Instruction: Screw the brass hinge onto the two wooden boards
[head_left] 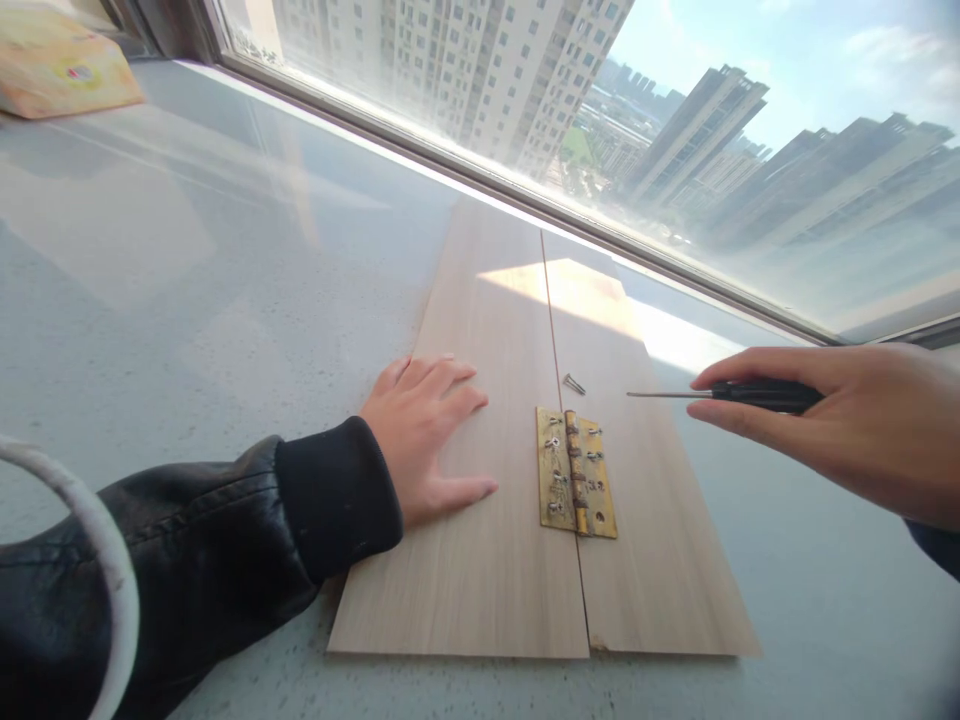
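Note:
My left hand (429,440) lies flat with spread fingers on the left wooden board (465,590). A right wooden board (660,580) lies beside it, a thin seam between the two. Across that seam rests a brass hinge (576,475), with several screws standing in its holes; the two lower holes on its right leaf show no screw. Just above the hinge, loose screws (574,384) lie on the right board. My right hand (847,420) grips the black handle of a screwdriver (765,397), its tip pointing left over the right board, apart from the hinge.
The boards lie on a pale speckled sill (247,300) along a window frame (480,170). A yellowish package (67,65) sits at the far left corner. A white cable (112,570) curves in front of my left sleeve.

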